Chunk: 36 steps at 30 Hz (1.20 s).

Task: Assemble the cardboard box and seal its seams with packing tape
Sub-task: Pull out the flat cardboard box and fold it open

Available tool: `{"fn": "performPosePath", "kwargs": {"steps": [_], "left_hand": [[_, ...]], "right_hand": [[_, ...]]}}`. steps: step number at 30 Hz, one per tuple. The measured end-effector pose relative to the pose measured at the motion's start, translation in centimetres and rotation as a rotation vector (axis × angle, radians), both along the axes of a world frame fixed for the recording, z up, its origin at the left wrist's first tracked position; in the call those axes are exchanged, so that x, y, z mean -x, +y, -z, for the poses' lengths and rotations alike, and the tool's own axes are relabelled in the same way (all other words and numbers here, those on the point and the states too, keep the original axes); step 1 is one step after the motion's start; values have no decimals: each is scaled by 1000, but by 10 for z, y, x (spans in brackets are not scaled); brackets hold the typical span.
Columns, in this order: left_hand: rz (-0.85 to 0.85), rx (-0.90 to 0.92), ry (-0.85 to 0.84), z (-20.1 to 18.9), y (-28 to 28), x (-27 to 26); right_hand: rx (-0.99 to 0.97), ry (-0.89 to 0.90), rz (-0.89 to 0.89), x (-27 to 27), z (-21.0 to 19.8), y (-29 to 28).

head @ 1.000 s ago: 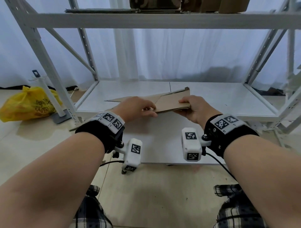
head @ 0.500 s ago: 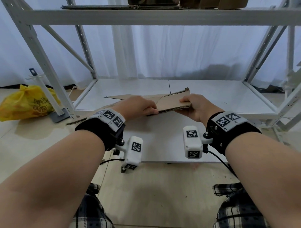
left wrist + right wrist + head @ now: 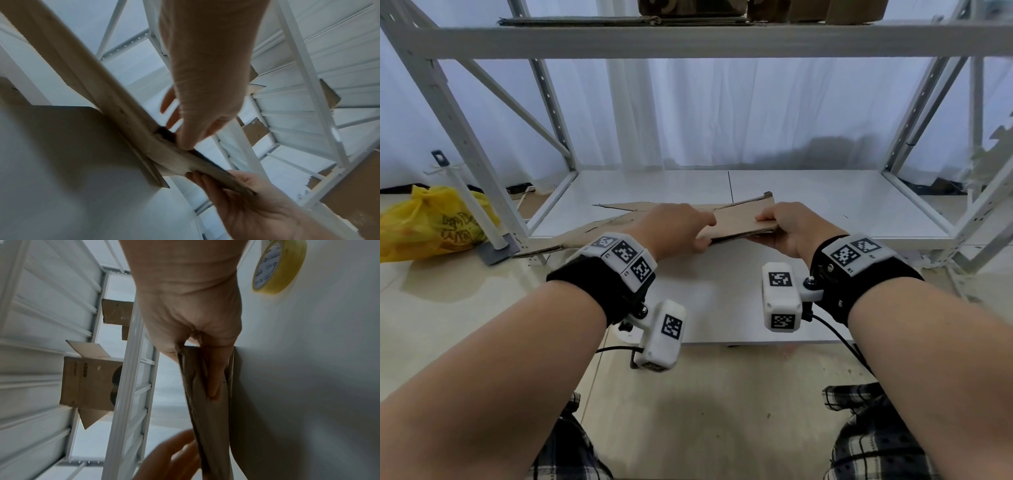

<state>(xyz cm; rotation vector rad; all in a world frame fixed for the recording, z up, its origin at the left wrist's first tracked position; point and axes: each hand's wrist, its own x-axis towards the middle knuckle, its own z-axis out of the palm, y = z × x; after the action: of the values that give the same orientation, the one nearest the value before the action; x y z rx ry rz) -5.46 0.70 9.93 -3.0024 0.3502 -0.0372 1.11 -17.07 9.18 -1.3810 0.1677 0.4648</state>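
A flattened brown cardboard box lies slightly lifted over the white shelf board, its left flaps reaching past the shelf post. My left hand pinches its near edge, fingers on top and thumb below; the left wrist view shows the thumb pressed at the edge. My right hand grips the right end, thumb on top. In the right wrist view a finger lies between the cardboard layers. A yellow roll of tape lies on the white board behind that hand.
White metal rack posts stand on both sides, with an upper shelf carrying cardboard boxes overhead. A yellow plastic bag lies on the floor at the left. An open carton sits on the upper shelf.
Both hands keep their hold on the flat cardboard; they have drawn very slightly closer together, and the box has hardly moved.
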Motion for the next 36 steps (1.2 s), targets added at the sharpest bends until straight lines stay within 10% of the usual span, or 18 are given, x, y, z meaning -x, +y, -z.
{"fn": "performPosePath", "kwargs": {"steps": [5, 11, 20, 30, 36], "left_hand": [[-38, 23, 230, 2, 1, -4], [25, -200, -25, -5, 5, 1], [-169, 3, -159, -21, 10, -2], [-75, 8, -452, -149, 22, 7], [-81, 256, -675, -241, 27, 33]], "right_hand": [[82, -40, -9, 4, -2, 6], [-89, 12, 53, 2, -13, -3], [9, -51, -4, 22, -21, 7], [-57, -285, 133, 22, -165, 7], [154, -749, -134, 47, -237, -5]]}}
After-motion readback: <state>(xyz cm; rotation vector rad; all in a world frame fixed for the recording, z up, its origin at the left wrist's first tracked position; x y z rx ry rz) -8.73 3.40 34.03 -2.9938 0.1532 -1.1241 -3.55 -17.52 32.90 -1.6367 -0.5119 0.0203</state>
